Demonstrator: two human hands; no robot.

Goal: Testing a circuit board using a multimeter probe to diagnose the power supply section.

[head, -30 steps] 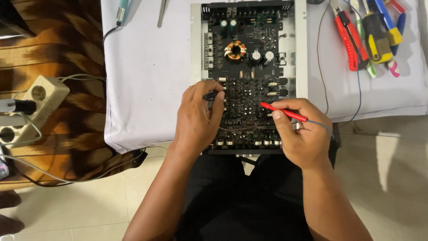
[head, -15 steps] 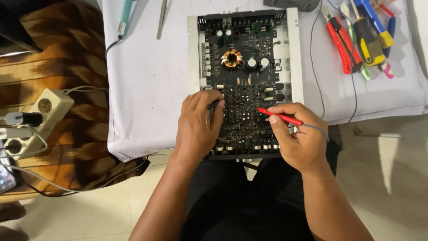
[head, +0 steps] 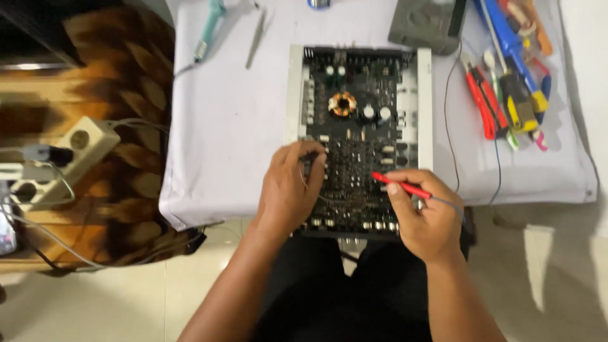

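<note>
An open amplifier with a dark circuit board [head: 361, 126] in a silver frame lies on the white-covered table [head: 234, 126]. A copper coil [head: 342, 104] sits near the board's top. My left hand [head: 288, 190] rests on the board's lower left and pinches a black probe [head: 310, 158] against it. My right hand [head: 427, 215] holds a red probe [head: 400, 185] like a pen, its tip touching the board's lower right. A thin wire [head: 451, 204] trails from the red probe.
A grey meter [head: 424, 25] stands above the board. Pliers and screwdrivers with red, yellow and blue handles [head: 510, 95] lie at the right. Tweezers [head: 256, 41] and a teal soldering iron [head: 209, 31] lie top left. A power strip [head: 63, 161] rests on the brown patterned cloth.
The camera view has shifted, so the table sits lower and further right in the picture. Both hands keep their probes on the board in much the same spots.
</note>
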